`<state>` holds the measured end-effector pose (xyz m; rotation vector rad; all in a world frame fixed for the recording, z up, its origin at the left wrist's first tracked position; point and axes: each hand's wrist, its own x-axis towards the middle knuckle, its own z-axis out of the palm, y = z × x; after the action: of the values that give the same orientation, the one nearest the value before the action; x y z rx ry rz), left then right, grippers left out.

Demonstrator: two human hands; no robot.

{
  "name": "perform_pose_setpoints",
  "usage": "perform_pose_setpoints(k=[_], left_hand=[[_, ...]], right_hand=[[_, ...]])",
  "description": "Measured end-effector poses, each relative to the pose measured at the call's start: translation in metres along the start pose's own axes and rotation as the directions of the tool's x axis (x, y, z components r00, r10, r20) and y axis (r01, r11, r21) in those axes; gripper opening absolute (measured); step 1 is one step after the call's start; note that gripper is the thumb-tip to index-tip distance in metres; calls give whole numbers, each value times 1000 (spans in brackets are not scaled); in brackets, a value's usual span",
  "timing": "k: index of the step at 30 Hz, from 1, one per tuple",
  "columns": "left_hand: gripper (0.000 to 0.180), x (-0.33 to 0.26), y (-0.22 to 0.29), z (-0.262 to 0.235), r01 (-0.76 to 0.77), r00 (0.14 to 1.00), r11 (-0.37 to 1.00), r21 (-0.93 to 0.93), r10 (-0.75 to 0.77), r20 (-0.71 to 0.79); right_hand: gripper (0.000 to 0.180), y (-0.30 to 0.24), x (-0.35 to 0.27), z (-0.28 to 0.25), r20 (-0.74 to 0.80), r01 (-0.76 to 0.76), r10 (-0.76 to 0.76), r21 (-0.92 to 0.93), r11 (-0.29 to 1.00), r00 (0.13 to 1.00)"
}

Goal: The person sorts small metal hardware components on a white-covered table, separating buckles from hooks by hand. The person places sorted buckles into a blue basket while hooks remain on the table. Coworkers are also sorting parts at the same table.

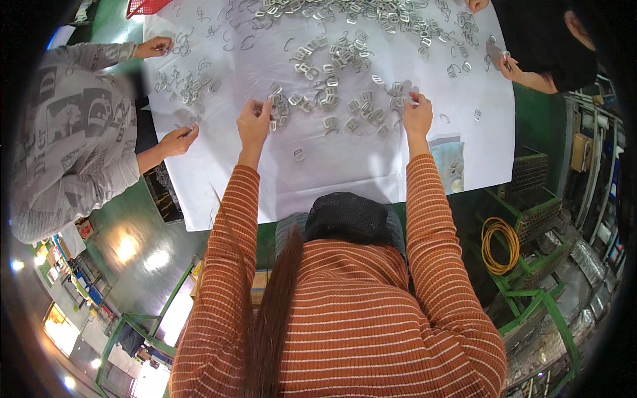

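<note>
Small silver metal buckles [330,123], rounded frames with a bar, lie loose on a white-covered table [318,176]. My left hand [253,125] is at the left edge of the nearer cluster, thumb and fingers drawn together beside several buckles [281,106]. On the cluster's right side, my right hand [417,115] has its fingers bent into a pinch near more buckles [397,101]. Whatever either pinch holds is too small to make out. A single buckle [298,154] sits apart, nearer to me.
A denser heap of buckles [391,14] covers the far side. Co-workers' hands [178,140] are at the left, and another person's hand [509,68] at the right. A light-blue sheet [448,164] lies by my right forearm. Green racks and a coiled yellow hose [499,246] stand right of the table.
</note>
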<state>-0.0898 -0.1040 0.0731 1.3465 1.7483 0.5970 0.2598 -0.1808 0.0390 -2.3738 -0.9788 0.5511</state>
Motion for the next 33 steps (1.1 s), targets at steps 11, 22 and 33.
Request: perform_pose_setpoints(k=[11,22,33], left_hand=[[25,-4,89,171,-439,897,734,519,318,308],[35,34,92,184,-139,905,990,-20,135,403],[17,48,98,187,132,705,968,-214,60,707]], right_hand=[[25,13,45,-27,445,-316,24,597,737,895],[38,14,24,-4,300,-46,57,-44,998,952],[10,23,6,-62,579,-582,-188,812,41,794]])
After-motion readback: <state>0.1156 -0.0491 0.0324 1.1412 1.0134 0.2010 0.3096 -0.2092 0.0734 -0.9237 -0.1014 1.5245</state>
